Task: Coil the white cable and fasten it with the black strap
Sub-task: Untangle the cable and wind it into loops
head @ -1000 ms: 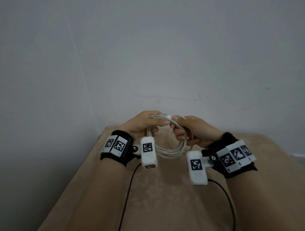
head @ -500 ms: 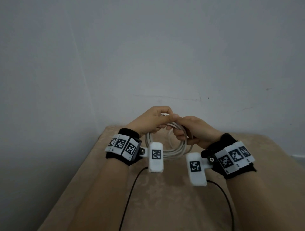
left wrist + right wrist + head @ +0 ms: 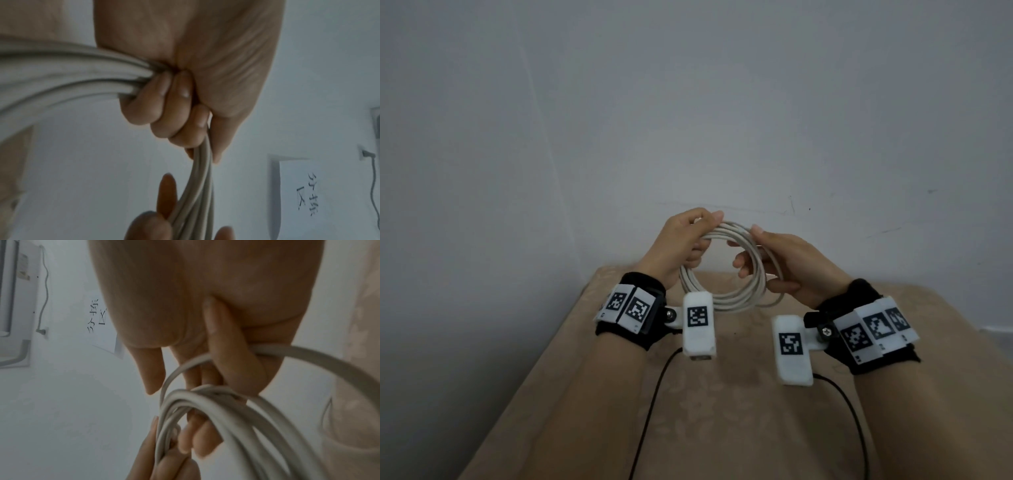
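Coil (image 3: 726, 267) is now spread open between your hands — 0.5 s ago your thumbs met at one pinched point on top of it, and 1 s ago the hands sat lower and closer together. You've raised the white cable clear of the beige cloth (image 3: 722, 394) and drawn the hands apart, so the loops hang as a round hoop in front of the wall (image 3: 688, 102)

Your left hand (image 3: 681, 246) grips the upper-left arc, fingers (image 3: 164, 104) curled tight round the bunched strands with the thumb pressed along them. Your right hand (image 3: 787, 263) holds the right side, thumb on top, fingers (image 3: 226, 344) hooked through; 1 strand runs loose across the palm, apart from the main bundle

Judging from this, the coiling looks nearly finished — several turns lie together, and that stray strand likely needs tucking in. The black strap shows in none of the 3 views, so fastening has not begun; you'll probably need 1 hand to hold the whole bundle while the other fetches it
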{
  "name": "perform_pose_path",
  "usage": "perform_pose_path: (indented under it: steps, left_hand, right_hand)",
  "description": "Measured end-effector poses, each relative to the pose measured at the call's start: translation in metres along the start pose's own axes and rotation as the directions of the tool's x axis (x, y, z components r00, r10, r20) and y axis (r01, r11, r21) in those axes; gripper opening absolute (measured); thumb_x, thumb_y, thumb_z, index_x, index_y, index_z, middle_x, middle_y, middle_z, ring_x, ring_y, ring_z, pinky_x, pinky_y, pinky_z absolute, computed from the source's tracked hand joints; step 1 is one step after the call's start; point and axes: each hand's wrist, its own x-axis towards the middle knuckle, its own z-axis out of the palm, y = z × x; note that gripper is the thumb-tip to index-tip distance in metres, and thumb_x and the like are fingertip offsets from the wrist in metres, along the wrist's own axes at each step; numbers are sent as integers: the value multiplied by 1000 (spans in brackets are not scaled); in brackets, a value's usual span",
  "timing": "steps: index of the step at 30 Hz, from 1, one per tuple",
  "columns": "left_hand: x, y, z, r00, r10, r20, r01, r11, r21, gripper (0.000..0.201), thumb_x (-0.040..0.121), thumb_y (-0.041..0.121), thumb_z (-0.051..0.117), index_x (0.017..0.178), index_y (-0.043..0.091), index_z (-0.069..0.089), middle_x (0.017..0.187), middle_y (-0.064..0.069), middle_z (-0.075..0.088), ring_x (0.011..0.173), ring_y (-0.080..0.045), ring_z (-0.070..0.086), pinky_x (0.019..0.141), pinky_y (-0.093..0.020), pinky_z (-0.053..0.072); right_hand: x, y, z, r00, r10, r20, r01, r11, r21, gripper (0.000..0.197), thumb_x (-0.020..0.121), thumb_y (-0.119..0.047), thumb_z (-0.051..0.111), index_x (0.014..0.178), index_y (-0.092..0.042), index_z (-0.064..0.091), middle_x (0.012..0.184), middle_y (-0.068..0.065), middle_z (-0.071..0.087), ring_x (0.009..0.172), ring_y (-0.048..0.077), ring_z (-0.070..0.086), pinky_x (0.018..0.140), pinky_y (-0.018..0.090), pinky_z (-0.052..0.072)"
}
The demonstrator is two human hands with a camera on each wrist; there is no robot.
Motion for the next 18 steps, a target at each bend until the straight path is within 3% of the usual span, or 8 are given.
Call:
perform_pose_path:
  steps: [4,8,9,11,13,14,16,18]
  left_hand:
    - [3,3,-11,991,-15,-130,-16,974,-228,33,96,24,54,65,19,44,46,8,24,33,-3,16,34,-14,11]
    - [4,3,-24,980,-34,-198,-34,944,-327,34,96,25,53,64,20,43,45,8,24,32,-3,16,32,-14,11]
    - [4,3,-25,976,-35,-213,-39,941,-336,35,96,25,53,64,20,42,45,8,24,32,-3,16,32,-14,11]
    - [4,3,-27,969,-42,-243,-52,929,-366,36,96,25,53,64,21,39,45,8,24,32,-3,17,32,-15,11]
    - [4,4,-28,961,-58,-271,-62,909,-412,37,96,26,53,64,20,37,44,8,25,32,-3,17,32,-16,12]
    - [4,5,-29,958,-69,-279,-61,900,-431,36,96,26,53,64,20,37,44,8,25,31,-3,18,32,-16,12]
    - [4,6,-29,958,-90,-271,-44,891,-451,37,96,27,53,65,20,36,42,9,26,30,-3,18,30,-15,13]
    - [4,6,-27,967,-97,-237,-17,898,-439,37,96,26,53,65,21,34,42,9,25,30,-3,18,30,-15,14]
  right_hand:
    - [-6,-6,-6,995,6,-97,0,998,58,41,92,-41,48,112,-9,61,101,13,73,88,16,70,32,17,12]
    - [-11,-11,-17,985,-20,-173,46,988,150,37,94,-37,48,111,-6,60,101,14,73,93,20,71,31,15,13]
    - [-11,-12,-20,980,-34,-194,64,987,147,35,95,-35,48,109,-6,61,99,14,73,90,20,72,31,15,13]
    - [-11,-12,-25,963,-58,-263,93,988,126,29,96,-32,50,102,-7,63,88,10,73,70,15,71,31,14,15]
    - [-9,-9,-32,936,-84,-343,126,986,105,24,95,-30,53,94,-10,66,75,4,67,49,9,54,31,14,18]
    - [-9,-7,-35,922,-98,-376,138,987,82,22,94,-30,55,91,-12,67,73,2,65,46,8,47,32,14,20]
    - [-9,-5,-37,902,-119,-415,116,993,-31,22,92,-33,57,92,-15,69,78,0,69,53,9,49,40,17,31]
    - [-10,-4,-34,901,-147,-408,97,985,-141,26,92,-37,56,99,-17,71,94,-3,74,76,10,63,64,24,46]
